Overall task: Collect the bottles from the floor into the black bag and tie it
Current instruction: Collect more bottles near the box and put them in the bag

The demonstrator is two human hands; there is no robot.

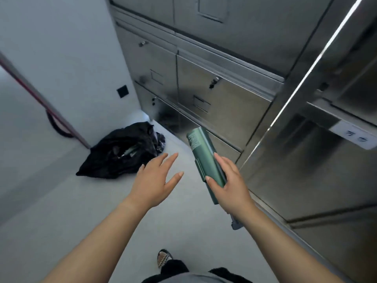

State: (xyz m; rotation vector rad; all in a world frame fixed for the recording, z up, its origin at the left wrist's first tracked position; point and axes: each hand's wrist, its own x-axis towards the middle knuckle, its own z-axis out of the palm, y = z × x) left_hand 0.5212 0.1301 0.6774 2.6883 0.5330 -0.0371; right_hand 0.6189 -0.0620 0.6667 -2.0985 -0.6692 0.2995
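A green bottle is gripped by the right hand; the left hand is spread, empty. The black bag is seen beyond the left hand; its mouth is best pulled open first.

Single view, head-worn wide-angle camera: it looks forward and steeply down at the floor from standing height. The black bag lies ahead, left of centre, well off from the lens; steel lockers rise right of the bag.
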